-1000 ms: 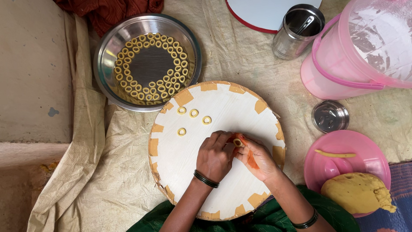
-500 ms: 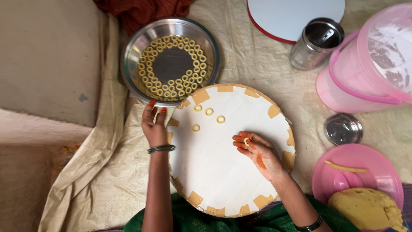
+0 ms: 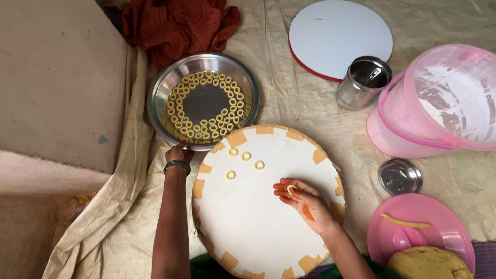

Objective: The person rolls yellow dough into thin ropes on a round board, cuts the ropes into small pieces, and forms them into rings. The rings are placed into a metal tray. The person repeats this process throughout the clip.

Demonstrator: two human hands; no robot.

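Left hand (image 3: 175, 153) has reached out, fingers gripping the steel plate's (image 3: 157, 121) rim to steady it; right hand (image 3: 302, 199) pinches a dough ring (image 3: 291, 188) over the round board (image 3: 258, 217).

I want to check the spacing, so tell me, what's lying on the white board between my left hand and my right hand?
In the head view, four dough rings lie on the round board between the left hand and right hand.
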